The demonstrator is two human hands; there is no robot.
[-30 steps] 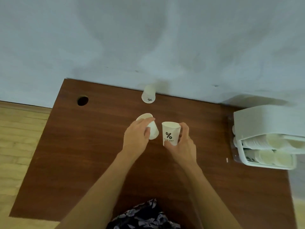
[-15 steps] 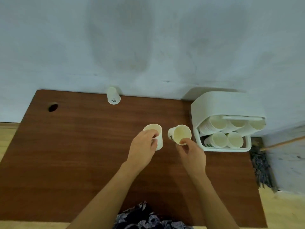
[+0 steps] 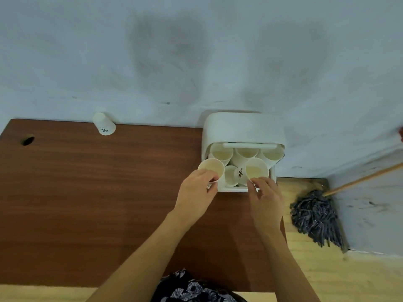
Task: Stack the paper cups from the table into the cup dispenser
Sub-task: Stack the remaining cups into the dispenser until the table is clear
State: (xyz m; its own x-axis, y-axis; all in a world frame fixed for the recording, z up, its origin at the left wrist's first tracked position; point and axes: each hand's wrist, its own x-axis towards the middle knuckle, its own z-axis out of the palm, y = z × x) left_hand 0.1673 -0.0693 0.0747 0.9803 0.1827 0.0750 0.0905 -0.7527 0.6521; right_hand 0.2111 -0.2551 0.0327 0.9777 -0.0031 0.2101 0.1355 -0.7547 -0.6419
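Observation:
The white cup dispenser (image 3: 243,127) stands at the table's far right edge against the wall, with several stacks of paper cups lying inside, mouths toward me. My left hand (image 3: 195,189) grips a white paper cup (image 3: 211,168) by its rim at the dispenser's lower left front. My right hand (image 3: 265,200) pinches a second paper cup (image 3: 254,170), printed with a % mark, tilted into the lower right slot. A third paper cup (image 3: 103,126) lies upside down at the far edge of the table, by the wall.
The brown wooden table (image 3: 91,192) has a cable hole (image 3: 28,140) at its far left. A mop (image 3: 316,216) leans in the floor corner right of the table. A patterned garment (image 3: 192,289) shows at the bottom edge.
Both hands have carried their cups from the table's middle to the dispenser's front. The right cup is now tilted into a lower slot. My view has shifted to the right.

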